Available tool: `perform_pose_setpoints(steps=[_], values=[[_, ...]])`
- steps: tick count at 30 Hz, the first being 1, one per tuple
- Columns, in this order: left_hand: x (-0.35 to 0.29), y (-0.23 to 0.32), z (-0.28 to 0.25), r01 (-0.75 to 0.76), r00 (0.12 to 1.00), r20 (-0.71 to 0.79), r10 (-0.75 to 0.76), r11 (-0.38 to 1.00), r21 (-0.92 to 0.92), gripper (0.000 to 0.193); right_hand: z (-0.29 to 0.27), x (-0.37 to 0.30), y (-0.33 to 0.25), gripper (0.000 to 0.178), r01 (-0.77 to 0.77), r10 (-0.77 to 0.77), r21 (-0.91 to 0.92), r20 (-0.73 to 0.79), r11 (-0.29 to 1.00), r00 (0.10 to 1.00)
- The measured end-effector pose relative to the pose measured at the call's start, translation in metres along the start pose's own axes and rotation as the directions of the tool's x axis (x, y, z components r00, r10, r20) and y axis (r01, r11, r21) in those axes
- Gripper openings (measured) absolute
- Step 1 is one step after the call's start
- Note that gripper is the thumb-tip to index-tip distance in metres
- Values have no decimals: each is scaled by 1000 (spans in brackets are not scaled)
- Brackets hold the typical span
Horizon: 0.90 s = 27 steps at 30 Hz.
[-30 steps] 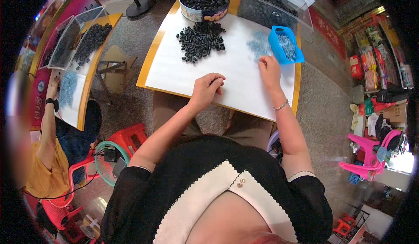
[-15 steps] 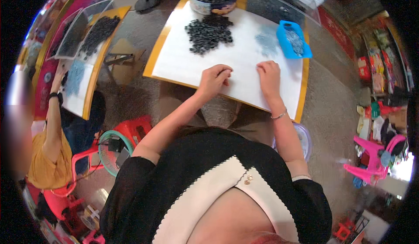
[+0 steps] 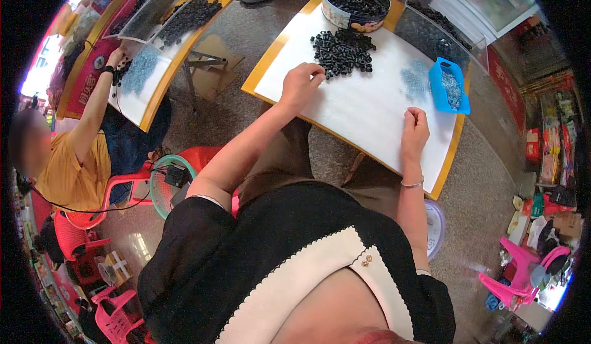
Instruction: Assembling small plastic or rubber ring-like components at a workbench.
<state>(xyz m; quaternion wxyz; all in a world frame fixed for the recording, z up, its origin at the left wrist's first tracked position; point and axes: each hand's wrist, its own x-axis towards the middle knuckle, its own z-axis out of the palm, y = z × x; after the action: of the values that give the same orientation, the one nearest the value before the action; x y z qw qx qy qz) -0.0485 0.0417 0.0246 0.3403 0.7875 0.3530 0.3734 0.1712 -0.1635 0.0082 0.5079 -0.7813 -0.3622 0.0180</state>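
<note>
Black beads lie beside left grip, likely for reach; whether it or right grip pinches anything, I cannot tell.

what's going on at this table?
Someone is sorting through small parts by hand at a white-topped table. Their left hand is at the near-left edge of a pile of small black cylindrical pieces; the right hand is nearer a blue plastic tray of pale blue bits. Whether either hand holds a piece is too small to tell. A round tin of black pieces stands behind the pile.
</note>
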Motion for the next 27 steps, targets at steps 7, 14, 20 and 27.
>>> perform_pose_setpoints(steps=[7, 14, 20, 27], values=[[4, 16, 23, -86, 994, 91, 62, 951, 295, 12, -4, -1, 1, 16, 21, -20, -54, 16, 998, 1000], [58, 34, 63, -346, 937, 154, 313, 889, 299, 9, -1, 3, 7, 16, 58, -54, -100, 38, 993, 998], [83, 30, 89, -419, 893, 374, 251, 768, 484, 10, 0, 2, 6, 14, 36, -33, -79, 29, 996, 999], [84, 31, 78, -439, 877, 369, 308, 826, 353, 14, -2, 4, 5, 13, 19, -18, -36, 37, 999, 999]])
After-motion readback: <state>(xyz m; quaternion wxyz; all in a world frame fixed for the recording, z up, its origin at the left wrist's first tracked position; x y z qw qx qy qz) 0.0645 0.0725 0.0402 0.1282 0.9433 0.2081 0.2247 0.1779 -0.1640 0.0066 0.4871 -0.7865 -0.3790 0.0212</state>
